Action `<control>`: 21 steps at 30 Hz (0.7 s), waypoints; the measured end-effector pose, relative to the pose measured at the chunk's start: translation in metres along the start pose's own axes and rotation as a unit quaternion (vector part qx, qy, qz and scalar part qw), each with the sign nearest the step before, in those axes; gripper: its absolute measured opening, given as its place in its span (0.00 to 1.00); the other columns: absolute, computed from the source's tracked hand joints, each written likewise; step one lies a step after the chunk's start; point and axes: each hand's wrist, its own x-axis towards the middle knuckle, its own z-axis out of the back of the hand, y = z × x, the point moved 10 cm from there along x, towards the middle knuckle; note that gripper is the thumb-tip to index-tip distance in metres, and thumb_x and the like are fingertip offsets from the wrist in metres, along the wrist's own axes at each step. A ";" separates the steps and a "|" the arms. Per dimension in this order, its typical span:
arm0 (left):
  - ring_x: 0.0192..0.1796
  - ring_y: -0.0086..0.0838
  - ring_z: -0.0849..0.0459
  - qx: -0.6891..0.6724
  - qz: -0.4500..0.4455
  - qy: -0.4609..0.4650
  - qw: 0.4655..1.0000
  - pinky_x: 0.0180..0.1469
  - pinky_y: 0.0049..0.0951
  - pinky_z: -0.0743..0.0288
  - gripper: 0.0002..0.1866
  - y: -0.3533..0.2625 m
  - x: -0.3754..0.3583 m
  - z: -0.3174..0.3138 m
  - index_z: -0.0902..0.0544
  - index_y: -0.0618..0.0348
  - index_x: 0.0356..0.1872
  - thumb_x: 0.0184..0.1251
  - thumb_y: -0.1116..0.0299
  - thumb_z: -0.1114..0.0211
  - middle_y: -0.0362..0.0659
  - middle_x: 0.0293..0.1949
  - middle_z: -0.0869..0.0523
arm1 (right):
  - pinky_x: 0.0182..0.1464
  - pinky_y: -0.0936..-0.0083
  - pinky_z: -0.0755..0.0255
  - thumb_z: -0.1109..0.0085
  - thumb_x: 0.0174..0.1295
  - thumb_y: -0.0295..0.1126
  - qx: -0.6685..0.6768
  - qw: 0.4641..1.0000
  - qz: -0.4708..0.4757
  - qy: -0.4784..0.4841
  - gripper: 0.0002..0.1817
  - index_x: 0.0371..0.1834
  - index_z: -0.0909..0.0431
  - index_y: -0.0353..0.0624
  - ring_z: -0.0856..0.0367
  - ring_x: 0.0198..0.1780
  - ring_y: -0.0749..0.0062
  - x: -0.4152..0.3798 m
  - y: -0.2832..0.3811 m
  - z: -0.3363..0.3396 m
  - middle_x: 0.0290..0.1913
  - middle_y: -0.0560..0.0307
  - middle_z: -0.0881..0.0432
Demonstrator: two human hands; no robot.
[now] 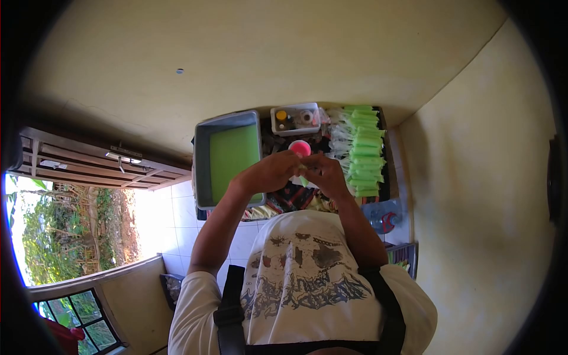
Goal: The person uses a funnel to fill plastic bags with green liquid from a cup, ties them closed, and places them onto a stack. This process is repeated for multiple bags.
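Note:
My left hand (275,170) and my right hand (325,174) meet over the middle of the table, fingers closed and pinched together. Between them hangs a small plastic bag of green liquid (304,181), mostly hidden by the fingers; both hands appear to grip its upper part. Just beyond the fingertips is a round container, pink inside with a pale rim (300,147). On the left stands a grey tub (202,160) holding green liquid (234,157). Several filled green plastic bags (367,151) lie in a row to the right, their clear ends pointing toward the middle.
A white basket (296,131) with a yellow-capped bottle (281,115) stands at the back by the wall. A clear plastic water container (381,218) sits beyond the table's right front corner. An open doorway is on the left; the wall (473,195) rises on the right.

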 end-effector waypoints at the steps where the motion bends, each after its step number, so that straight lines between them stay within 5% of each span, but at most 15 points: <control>1: 0.47 0.48 0.16 0.008 0.003 -0.001 1.000 0.51 0.44 0.23 0.03 -0.003 0.000 0.001 0.18 0.61 0.46 0.80 0.73 0.37 0.49 0.42 0.19 | 0.60 0.73 0.19 0.22 0.69 0.32 -0.012 1.000 -0.009 0.000 0.16 0.57 0.09 0.38 0.09 0.52 0.75 -0.001 0.000 -0.001 0.52 0.55 0.06; 4: 0.47 0.48 0.16 0.017 0.015 0.028 0.999 0.52 0.44 0.22 0.03 0.005 0.002 -0.004 0.17 0.61 0.45 0.79 0.73 0.35 0.49 0.42 0.18 | 0.59 0.73 0.19 0.21 0.66 0.32 0.066 0.997 -0.037 -0.014 0.18 0.56 0.09 0.39 0.10 0.53 0.75 -0.003 -0.013 0.000 0.49 0.56 0.06; 7: 0.47 0.49 0.15 0.003 0.009 0.024 1.000 0.51 0.44 0.22 0.03 0.006 0.004 -0.006 0.16 0.61 0.42 0.78 0.73 0.35 0.49 0.42 0.18 | 0.59 0.69 0.20 0.20 0.61 0.34 0.007 0.998 0.041 -0.036 0.17 0.52 0.07 0.45 0.09 0.51 0.69 -0.003 -0.011 0.004 0.47 0.58 0.06; 10: 0.48 0.49 0.15 0.033 0.020 0.026 0.999 0.51 0.45 0.22 0.04 0.005 0.005 -0.009 0.16 0.62 0.40 0.77 0.73 0.35 0.50 0.42 0.16 | 0.64 0.63 0.24 0.19 0.56 0.39 -0.195 0.973 0.107 -0.068 0.15 0.47 0.06 0.51 0.10 0.47 0.64 -0.005 0.006 0.009 0.44 0.60 0.06; 13: 0.46 0.50 0.14 0.036 0.021 0.004 0.999 0.50 0.46 0.21 0.04 0.008 0.006 -0.010 0.17 0.62 0.39 0.75 0.73 0.34 0.50 0.41 0.16 | 0.68 0.56 0.31 0.20 0.55 0.42 -0.194 0.969 0.105 -0.111 0.13 0.42 0.06 0.55 0.12 0.44 0.62 -0.008 0.009 0.009 0.42 0.63 0.06; 16: 0.46 0.55 0.12 0.050 0.049 -0.053 0.996 0.49 0.49 0.18 0.07 0.019 0.004 -0.010 0.14 0.65 0.38 0.71 0.71 0.30 0.53 0.38 0.12 | 0.65 0.58 0.28 0.21 0.52 0.34 -0.229 0.954 0.118 -0.156 0.10 0.39 0.06 0.51 0.11 0.46 0.59 -0.011 0.023 0.010 0.39 0.62 0.06; 21: 0.37 0.40 0.07 0.022 0.136 -0.072 0.988 0.42 0.40 0.15 0.11 0.030 -0.001 -0.010 0.10 0.64 0.44 0.71 0.66 0.24 0.51 0.37 0.09 | 0.63 0.59 0.29 0.22 0.51 0.33 -0.257 0.927 0.171 -0.213 0.09 0.36 0.06 0.52 0.11 0.46 0.60 -0.018 0.035 0.014 0.38 0.62 0.06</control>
